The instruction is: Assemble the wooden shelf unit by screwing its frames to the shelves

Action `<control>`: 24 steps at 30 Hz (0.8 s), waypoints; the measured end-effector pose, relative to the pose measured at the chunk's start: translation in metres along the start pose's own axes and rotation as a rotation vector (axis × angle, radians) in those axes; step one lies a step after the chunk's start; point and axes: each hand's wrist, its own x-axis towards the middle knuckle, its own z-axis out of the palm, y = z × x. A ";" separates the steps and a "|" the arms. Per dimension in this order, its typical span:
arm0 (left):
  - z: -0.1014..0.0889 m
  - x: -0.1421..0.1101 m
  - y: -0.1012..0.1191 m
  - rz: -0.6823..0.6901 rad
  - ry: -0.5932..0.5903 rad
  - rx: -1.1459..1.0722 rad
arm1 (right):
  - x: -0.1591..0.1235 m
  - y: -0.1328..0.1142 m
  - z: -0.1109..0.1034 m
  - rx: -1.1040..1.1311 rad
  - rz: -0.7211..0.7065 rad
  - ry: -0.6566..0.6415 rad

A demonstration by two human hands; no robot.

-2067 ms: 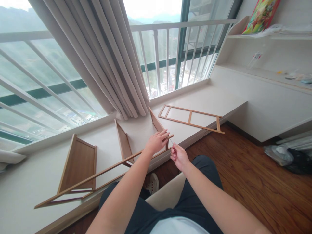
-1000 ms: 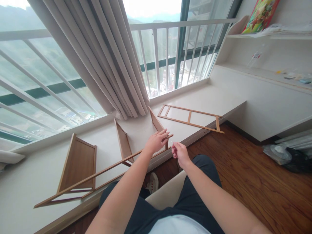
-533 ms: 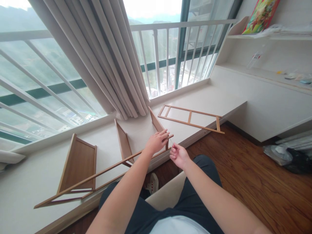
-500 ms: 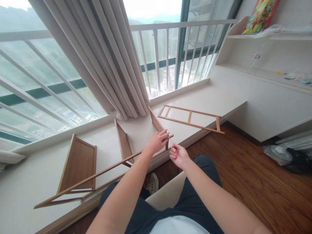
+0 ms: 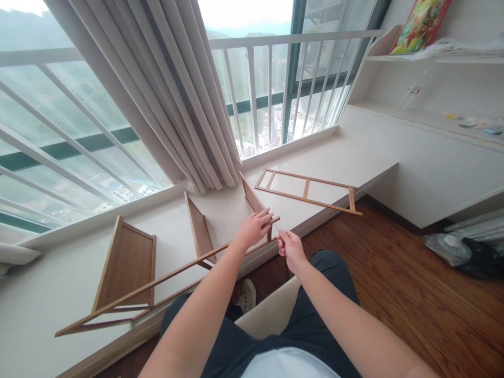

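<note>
A partly joined wooden shelf frame (image 5: 173, 274) lies on its side along the white ledge, with several brown panels such as this left one (image 5: 128, 262) standing up from it. My left hand (image 5: 254, 229) is over the frame's right end, fingers extended across the rail and holding it; the thumb is hidden. Close by on the right, my right hand (image 5: 291, 249) is closed around a thin metal rod-shaped tool (image 5: 276, 227), whose tip meets the rail's end. The hand covers the tool's other end, so its exact kind cannot be told.
A separate ladder-like wooden frame (image 5: 306, 189) lies to the right, overhanging the edge of the ledge (image 5: 354, 152). Behind are a grey curtain (image 5: 165, 94) and white railing (image 5: 252, 100). Plastic bags (image 5: 452, 249) rest on the wood floor (image 5: 394, 294) at right.
My right hand has shifted slightly right and turned, its fingers closing more tightly round the tool. My left hand and the wooden frames have stayed in place.
</note>
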 end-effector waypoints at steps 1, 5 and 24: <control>0.000 0.000 0.000 0.002 0.000 0.000 | 0.001 0.000 -0.001 -0.101 -0.069 0.023; 0.000 -0.001 -0.001 0.007 0.005 0.009 | 0.000 -0.007 -0.005 -0.610 -0.363 0.111; 0.000 -0.001 -0.001 0.005 0.005 0.010 | 0.005 -0.011 -0.005 0.222 0.218 -0.122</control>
